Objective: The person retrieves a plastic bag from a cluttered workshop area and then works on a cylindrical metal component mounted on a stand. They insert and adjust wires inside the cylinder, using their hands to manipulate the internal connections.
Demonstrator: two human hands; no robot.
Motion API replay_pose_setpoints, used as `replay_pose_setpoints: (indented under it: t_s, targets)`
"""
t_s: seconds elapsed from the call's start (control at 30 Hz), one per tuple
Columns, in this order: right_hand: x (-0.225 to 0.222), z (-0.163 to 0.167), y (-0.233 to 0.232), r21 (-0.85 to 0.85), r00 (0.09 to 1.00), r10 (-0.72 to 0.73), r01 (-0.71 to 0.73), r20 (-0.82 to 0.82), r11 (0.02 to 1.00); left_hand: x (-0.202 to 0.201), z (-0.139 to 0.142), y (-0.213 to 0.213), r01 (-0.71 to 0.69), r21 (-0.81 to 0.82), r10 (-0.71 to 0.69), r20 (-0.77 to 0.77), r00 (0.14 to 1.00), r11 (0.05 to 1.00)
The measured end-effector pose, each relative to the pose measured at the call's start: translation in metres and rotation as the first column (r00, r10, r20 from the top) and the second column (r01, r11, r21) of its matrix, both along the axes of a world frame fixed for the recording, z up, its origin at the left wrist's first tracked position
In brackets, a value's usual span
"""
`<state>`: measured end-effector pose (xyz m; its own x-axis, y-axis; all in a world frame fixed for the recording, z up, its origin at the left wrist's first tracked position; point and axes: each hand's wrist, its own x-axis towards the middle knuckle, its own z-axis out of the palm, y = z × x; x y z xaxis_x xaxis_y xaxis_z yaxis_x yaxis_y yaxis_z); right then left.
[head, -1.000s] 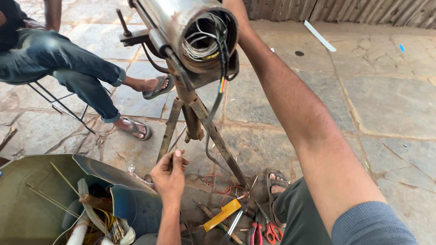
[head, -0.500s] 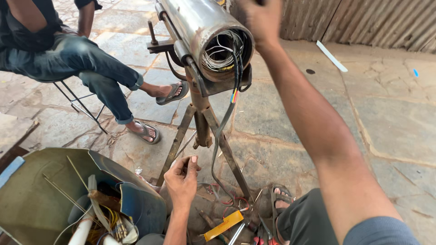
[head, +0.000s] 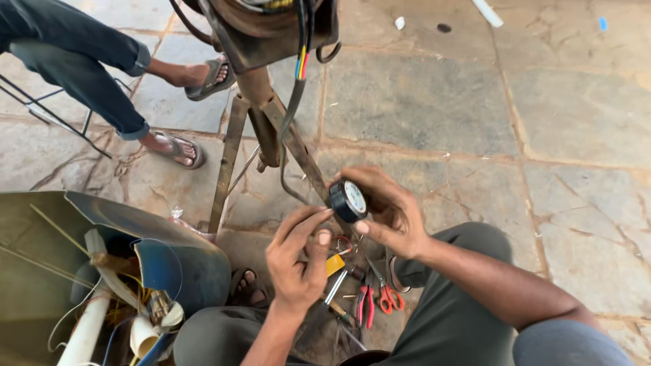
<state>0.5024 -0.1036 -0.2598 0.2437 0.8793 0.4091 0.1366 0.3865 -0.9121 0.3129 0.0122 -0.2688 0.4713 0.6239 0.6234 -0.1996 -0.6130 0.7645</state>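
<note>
Paving (head: 434,102) lies bare and wide to the right, while a metal stand (head: 271,129) and a dented drum (head: 156,237) crowd the left. Right hand (head: 386,217) pinches a black tape roll (head: 348,200) between thumb and fingers, just above the left hand (head: 298,261), whose fingers curl loosely, holding nothing visible. Pliers (head: 380,298) lie partly hidden below the hands; the stand's top is cut off.
</note>
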Motion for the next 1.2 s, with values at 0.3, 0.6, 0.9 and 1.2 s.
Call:
replay_pose_setpoints:
  t_s: [0.3, 0.6, 0.9, 1.2]
  targets:
    - [-0.001, 0.003, 0.002, 0.018, 0.914, -0.027, 0.021, 0.404, 1.000, 0.005, 0.003, -0.017, 0.114, -0.318, -0.151, -0.095, 0.984, 0.941]
    - [0.017, 0.006, 0.006, 0.126, 0.747, -0.095, 0.015, 0.658, 0.992, 0.003, 0.001, -0.016, 0.083, -0.099, -0.102, -0.210, 0.972, 0.992]
    - [0.019, -0.001, 0.005, 0.219, 0.487, -0.191, -0.001, 0.852, 0.976, 0.002, -0.007, -0.015, 0.073, -0.178, -0.126, -0.306, 0.944, 0.981]
    - [0.029, -0.006, 0.008, -0.013, 0.790, -0.050, 0.073, 0.611, 0.997, 0.002, -0.013, -0.017, 0.078, -0.235, -0.147, -0.292, 0.945, 0.969]
